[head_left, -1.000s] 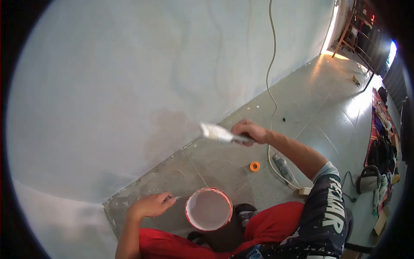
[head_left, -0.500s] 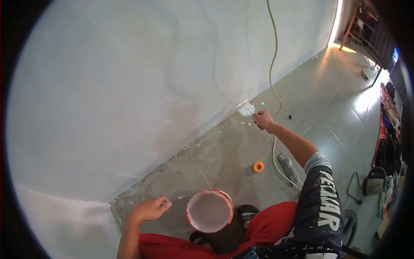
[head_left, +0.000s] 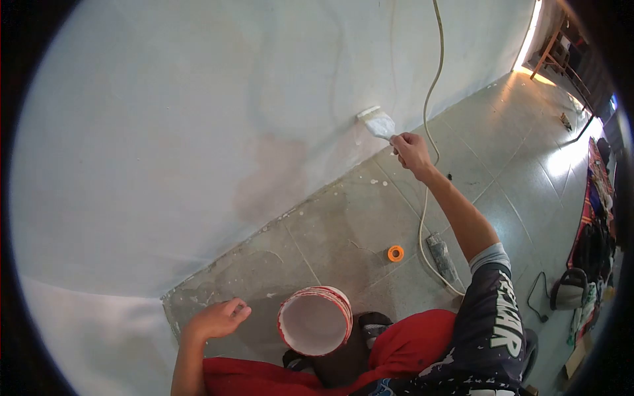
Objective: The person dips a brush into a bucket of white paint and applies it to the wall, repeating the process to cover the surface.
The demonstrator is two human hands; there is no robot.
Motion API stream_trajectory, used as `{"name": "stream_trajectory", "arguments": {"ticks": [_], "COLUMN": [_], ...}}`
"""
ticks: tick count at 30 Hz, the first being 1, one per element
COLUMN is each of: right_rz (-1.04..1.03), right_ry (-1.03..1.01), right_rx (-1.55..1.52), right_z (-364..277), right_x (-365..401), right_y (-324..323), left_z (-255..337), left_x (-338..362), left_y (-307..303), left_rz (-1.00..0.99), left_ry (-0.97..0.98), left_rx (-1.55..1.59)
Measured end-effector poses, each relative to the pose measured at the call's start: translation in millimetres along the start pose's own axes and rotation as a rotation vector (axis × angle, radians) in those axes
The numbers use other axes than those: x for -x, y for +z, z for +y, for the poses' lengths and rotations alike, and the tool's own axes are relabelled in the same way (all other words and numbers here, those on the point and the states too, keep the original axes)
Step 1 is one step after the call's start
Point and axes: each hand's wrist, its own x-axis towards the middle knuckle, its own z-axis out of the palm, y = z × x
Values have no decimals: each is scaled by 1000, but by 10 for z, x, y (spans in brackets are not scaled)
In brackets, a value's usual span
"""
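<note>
My right hand (head_left: 412, 153) grips the handle of a wide paint brush (head_left: 378, 124) smeared with white. The bristle end of the brush is at the lower part of the pale wall (head_left: 198, 132), above the floor line. My left hand (head_left: 220, 319) hangs over the floor at the lower left, fingers loosely curled, thumb side up, with nothing visible in it. Just right of it a white bucket (head_left: 340, 298) with a red-streaked rim stands between my feet, and pale paint shows inside.
An orange tape roll (head_left: 395, 254) lies on the tiled floor (head_left: 337, 231). Beside it are a grey power tool (head_left: 441, 257) and a pale cable (head_left: 428, 119) running up along the wall. Farther right are a kettle (head_left: 568, 290), a patterned cloth (head_left: 586, 211) and a metal frame.
My right hand has moved the brush up from the wall's bottom edge onto the wall surface. My left hand has shifted slightly left in view, along with the bucket.
</note>
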Motion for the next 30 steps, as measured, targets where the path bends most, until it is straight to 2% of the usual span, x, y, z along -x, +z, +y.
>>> {"name": "stream_trajectory", "arguments": {"ticks": [3, 8, 14, 17, 21, 23, 24, 26, 30], "right_rz": [9, 26, 27, 42, 47, 115, 116, 64, 101], "right_ry": [17, 89, 256, 271, 238, 89, 91, 84, 61], "right_rx": [-22, 268, 272, 256, 286, 119, 121, -111, -110], "right_z": [154, 866, 1261, 1312, 1016, 798, 769, 748, 914], "right_x": [19, -45, -100, -207, -259, -201, -170, -91, -63], "right_y": [-48, 97, 304, 353, 383, 390, 345, 245, 213], "left_z": [-10, -23, -86, -170, -251, -251, -224, -205, -152], "left_x": [-30, -24, -8, 19, 19, 18, 36, 21, 4], "left_y": [-9, -24, -28, 1, 29, 27, 4, 1, -17], "left_rz": [-5, 2, -21, 8, 2, 5, 5, 0, 11], "left_ry": [5, 6, -11, 6, -16, -11, -19, -24, -30], "left_rx": [-1, 23, 42, 72, 68, 73, 83, 96, 76]}}
